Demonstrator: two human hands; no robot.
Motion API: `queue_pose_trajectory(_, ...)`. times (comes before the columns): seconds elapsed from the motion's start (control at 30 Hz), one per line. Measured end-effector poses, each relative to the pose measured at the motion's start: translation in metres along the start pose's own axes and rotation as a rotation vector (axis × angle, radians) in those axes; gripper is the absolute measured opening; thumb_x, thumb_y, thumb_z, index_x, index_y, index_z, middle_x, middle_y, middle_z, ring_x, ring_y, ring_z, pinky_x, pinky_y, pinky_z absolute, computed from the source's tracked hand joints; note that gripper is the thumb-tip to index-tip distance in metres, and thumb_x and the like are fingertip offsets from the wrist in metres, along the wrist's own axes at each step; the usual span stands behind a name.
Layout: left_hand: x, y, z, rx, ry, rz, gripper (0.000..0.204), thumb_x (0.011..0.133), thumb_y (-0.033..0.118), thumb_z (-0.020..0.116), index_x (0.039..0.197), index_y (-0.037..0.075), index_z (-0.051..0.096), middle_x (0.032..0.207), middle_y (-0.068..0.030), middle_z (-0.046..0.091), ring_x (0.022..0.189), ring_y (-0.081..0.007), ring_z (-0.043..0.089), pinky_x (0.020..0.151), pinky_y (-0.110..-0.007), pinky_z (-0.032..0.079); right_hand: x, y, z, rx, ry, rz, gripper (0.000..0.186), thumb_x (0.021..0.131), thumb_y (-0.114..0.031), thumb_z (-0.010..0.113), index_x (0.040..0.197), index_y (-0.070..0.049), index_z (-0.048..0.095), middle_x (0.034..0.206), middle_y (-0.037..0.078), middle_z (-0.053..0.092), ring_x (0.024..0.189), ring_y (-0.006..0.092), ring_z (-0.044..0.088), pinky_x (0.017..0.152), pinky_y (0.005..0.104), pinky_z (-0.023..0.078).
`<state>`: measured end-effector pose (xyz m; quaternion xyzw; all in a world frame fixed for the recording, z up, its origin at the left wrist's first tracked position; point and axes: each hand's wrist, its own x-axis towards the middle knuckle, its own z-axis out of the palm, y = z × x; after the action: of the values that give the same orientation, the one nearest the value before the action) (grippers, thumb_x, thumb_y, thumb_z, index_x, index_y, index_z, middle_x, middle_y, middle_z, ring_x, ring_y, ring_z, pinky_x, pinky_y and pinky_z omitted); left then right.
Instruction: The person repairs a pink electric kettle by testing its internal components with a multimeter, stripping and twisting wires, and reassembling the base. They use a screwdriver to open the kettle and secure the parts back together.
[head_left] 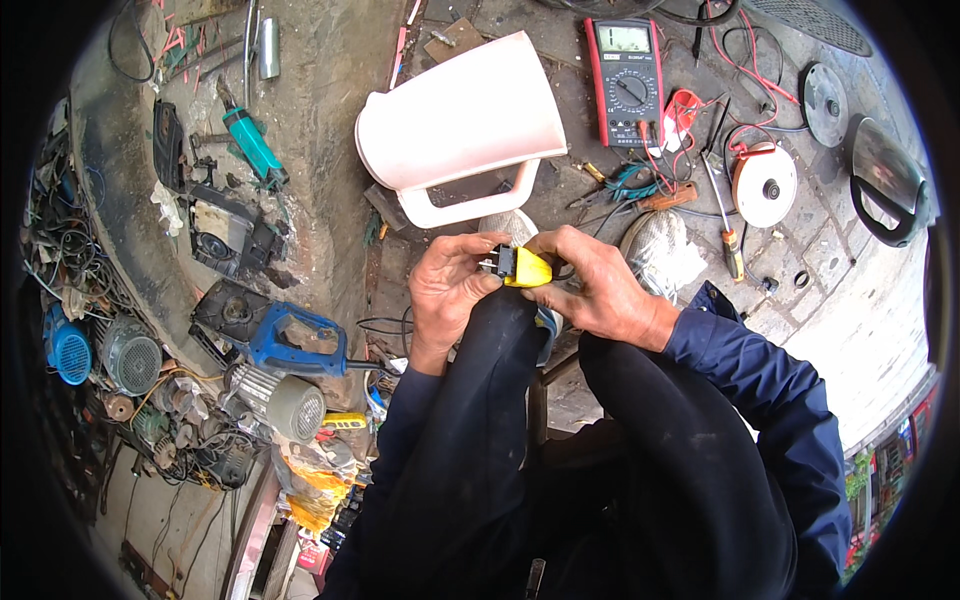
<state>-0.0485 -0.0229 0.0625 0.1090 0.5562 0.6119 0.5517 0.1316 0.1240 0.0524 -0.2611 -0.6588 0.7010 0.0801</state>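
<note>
The left hand (447,288) pinches a black pronged part (505,262), at nine o'clock of a yellow piece (532,268) pinched by the right hand (600,285). It seems a close-handling step; the next move calls for steady grip.

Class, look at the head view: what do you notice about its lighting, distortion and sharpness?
In the head view, black fills the corners and fisheye distortion bends straight edges; at right, the paving is washed out; the black trousers show little detail; the yellow-and-black part and multimeter look fairly sharp.
</note>
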Motion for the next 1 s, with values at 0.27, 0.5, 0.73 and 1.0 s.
queue_pose_trajectory(0.27, 0.002, 0.006, -0.005, 0.046, 0.006, -0.034, 0.039, 0.087, -0.003, 0.080, 0.122, -0.001, 0.062, 0.129, -0.0248, 0.068, 0.122, -0.0294, 0.067, 0.106, -0.041, 0.054, 0.008, -0.006, -0.001, 0.099, -0.036, 0.128, 0.037, 0.082, -0.007, 0.084, 0.114, -0.005, 0.066, 0.100, 0.015, 0.066, 0.091, 0.0321, 0.070, 0.079, 0.0411, 0.057)
queue_pose_trajectory(0.5, -0.001, 0.006, -0.001, 0.068, 0.051, -0.089, 0.037, 0.088, -0.004, 0.079, 0.121, -0.001, 0.062, 0.129, -0.0255, 0.069, 0.118, -0.0269, 0.068, 0.105, -0.039, 0.055, 0.010, -0.014, -0.004, 0.219, -0.075, 0.294, 0.035, 0.085, -0.007, 0.084, 0.117, -0.003, 0.069, 0.101, 0.010, 0.067, 0.091, 0.0218, 0.070, 0.081, 0.0353, 0.056)
queue_pose_trajectory(0.73, -0.001, 0.004, 0.004, -0.019, 0.109, -0.136, 0.032, 0.089, -0.004, 0.079, 0.116, 0.000, 0.063, 0.130, -0.0251, 0.069, 0.114, -0.0253, 0.070, 0.102, -0.037, 0.057, 0.013, -0.015, -0.006, 0.278, -0.118, 0.426, 0.035, 0.085, -0.004, 0.084, 0.117, 0.001, 0.069, 0.104, 0.010, 0.071, 0.092, 0.0162, 0.069, 0.082, 0.0332, 0.056)
queue_pose_trajectory(1.0, 0.001, 0.008, 0.007, 0.007, 0.089, -0.221, 0.030, 0.090, -0.004, 0.078, 0.118, -0.002, 0.067, 0.130, -0.0245, 0.069, 0.119, -0.0263, 0.068, 0.107, -0.038, 0.054, 0.011, -0.010, -0.004, 0.192, -0.064, 0.288, 0.035, 0.085, -0.006, 0.084, 0.115, -0.001, 0.069, 0.102, 0.012, 0.067, 0.091, 0.0223, 0.069, 0.079, 0.0361, 0.056)
